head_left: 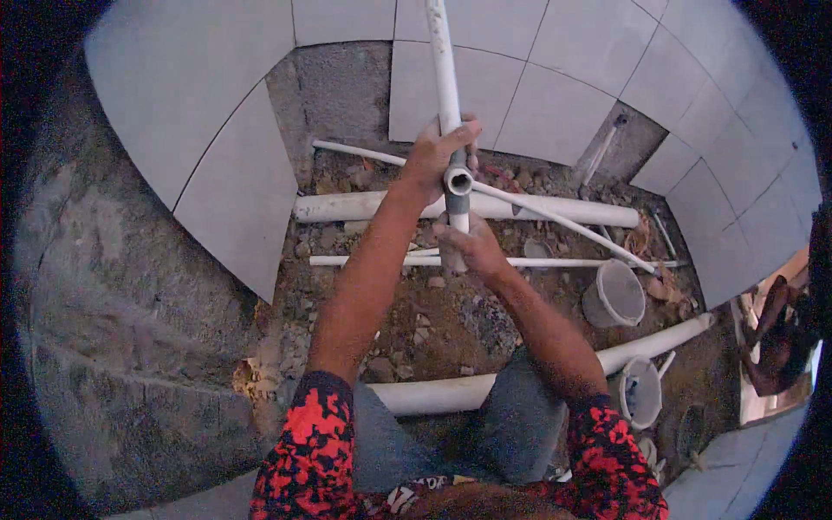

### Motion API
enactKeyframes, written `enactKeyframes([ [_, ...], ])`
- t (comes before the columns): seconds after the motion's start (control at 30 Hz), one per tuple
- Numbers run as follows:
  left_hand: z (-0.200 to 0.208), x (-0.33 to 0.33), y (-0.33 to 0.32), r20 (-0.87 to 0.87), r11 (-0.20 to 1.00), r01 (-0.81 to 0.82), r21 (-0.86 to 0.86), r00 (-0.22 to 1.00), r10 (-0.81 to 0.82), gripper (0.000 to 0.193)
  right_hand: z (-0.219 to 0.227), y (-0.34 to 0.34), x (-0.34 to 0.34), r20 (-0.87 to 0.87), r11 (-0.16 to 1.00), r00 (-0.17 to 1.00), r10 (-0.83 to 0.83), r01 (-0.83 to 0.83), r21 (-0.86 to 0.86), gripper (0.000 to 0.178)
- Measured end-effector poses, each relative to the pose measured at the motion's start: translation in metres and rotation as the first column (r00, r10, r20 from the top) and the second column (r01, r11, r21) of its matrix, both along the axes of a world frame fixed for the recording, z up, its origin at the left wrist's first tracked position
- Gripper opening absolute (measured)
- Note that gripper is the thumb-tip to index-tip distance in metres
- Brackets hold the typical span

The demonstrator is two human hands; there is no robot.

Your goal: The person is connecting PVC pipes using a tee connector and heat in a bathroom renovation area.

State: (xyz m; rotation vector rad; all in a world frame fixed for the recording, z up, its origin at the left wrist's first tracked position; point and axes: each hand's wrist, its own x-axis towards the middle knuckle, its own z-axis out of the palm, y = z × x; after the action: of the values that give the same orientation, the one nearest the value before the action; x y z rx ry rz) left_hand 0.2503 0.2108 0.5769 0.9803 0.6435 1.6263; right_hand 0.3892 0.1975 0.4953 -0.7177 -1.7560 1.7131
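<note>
Red-and-black shirt (303,459) is filling the bottom centre, its pale lettering (420,490) partly hidden. At upper centre, the left hand (438,158) is clasping a white pipe (444,74) above a grey fitting (457,204), the right hand (477,246) clasping a white stub (459,224) below; the frame is cutting off the pipe's top.

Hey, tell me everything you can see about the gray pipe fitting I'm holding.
The gray pipe fitting looks like a plastic tee. Its round side mouth faces the camera, open and dark inside. A long white pipe extends from its upper end, a short white pipe from its lower. Your left hand wraps around its upper end; no surface seems to support it.
</note>
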Motion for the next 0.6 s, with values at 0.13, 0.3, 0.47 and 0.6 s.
enactKeyframes([
  [0.13, 0.007, 0.004, -0.003, -0.055, 0.998, -0.059, 0.026, 0.997, 0.06, 0.037, -0.009, 0.007, -0.003, 0.012, 1.0, 1.0, 0.015, -0.015, -0.008, 0.031],
  [0.3, 0.007, 0.003, 0.0, -0.054, 0.997, -0.072, -0.001, 0.996, 0.072, 0.036, 0.007, 0.002, -0.003, 0.061, 0.999, 0.998, -0.019, 0.016, 0.046, 0.034],
  [0.47, 0.004, 0.007, 0.007, -0.045, 0.998, -0.059, 0.013, 0.997, 0.06, 0.034, 0.001, 0.013, -0.002, 0.095, 0.993, 0.996, 0.002, -0.013, 0.113, 0.034],
  [0.6, 0.002, 0.004, 0.009, -0.089, 0.999, -0.029, 0.018, 0.996, 0.03, 0.033, 0.0, 0.012, -0.004, 0.108, 0.99, 0.994, 0.009, -0.025, 0.141, 0.032],
])
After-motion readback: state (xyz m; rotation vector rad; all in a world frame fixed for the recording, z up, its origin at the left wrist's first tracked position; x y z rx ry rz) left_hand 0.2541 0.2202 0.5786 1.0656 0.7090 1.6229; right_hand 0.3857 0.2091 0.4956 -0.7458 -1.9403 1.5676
